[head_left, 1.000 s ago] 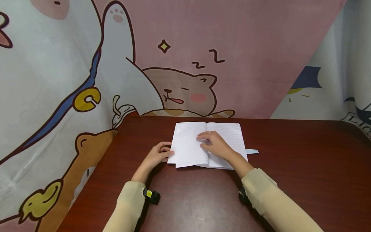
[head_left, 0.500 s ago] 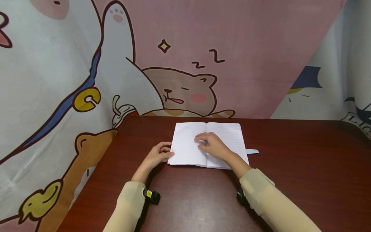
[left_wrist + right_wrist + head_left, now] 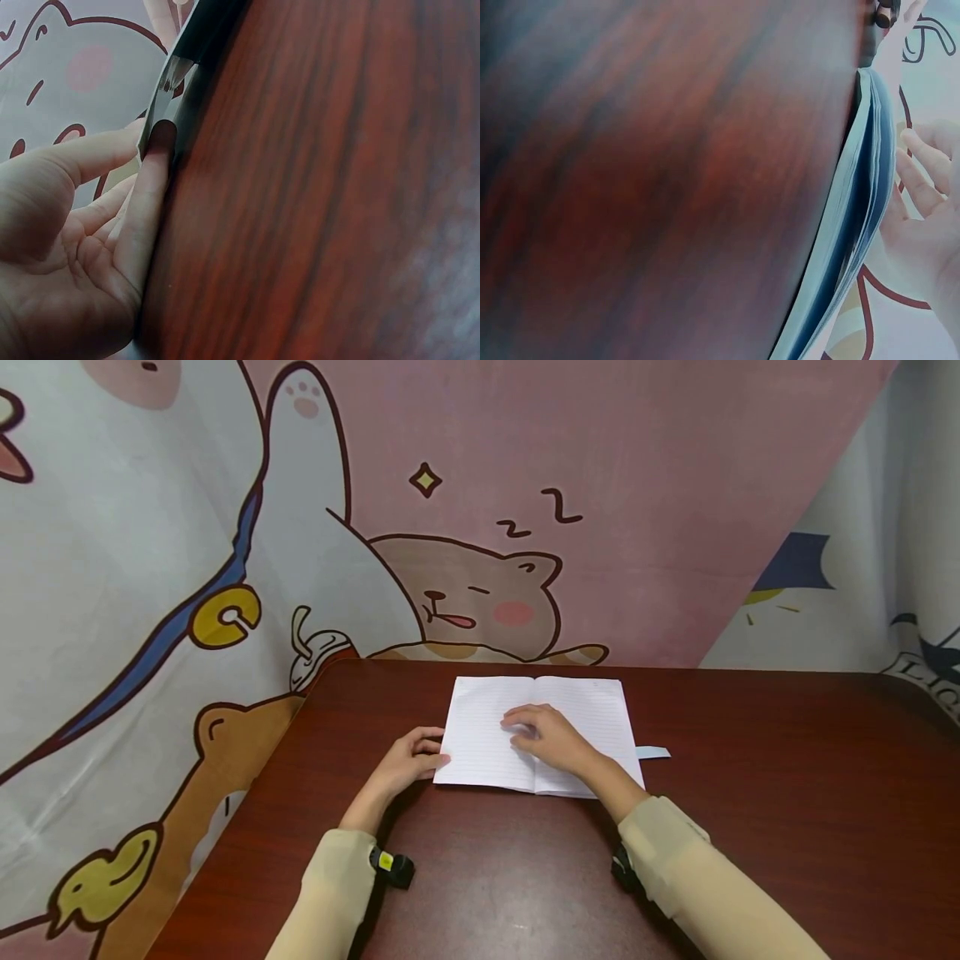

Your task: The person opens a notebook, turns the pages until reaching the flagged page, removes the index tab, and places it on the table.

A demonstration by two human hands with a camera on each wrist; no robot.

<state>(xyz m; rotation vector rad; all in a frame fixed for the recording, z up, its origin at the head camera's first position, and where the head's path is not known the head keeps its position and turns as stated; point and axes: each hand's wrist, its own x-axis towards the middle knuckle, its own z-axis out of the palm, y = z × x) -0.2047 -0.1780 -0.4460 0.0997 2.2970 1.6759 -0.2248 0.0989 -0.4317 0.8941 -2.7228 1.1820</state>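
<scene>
An open notebook with lined white pages lies on the table in the head view. At its left edge, my left hand pinches the paper. The left wrist view has the thumb on top and a finger underneath the notebook's edge. My right hand lies over the middle of the spread, by the fold, its fingers loosely bent and reaching onto the left page. From the right wrist, the stacked page edges look slightly fanned, with that hand above them.
A pale blue strip sticks out from the notebook's right side. The dark red-brown table extends to both sides and toward me. Behind it hangs a cartoon-printed cloth. Each wrist carries a black strapped camera.
The left page, which had an upper leaf offset from those under it, now lies aligned. My right hand has shifted slightly left. The left hand stays at the edge.
</scene>
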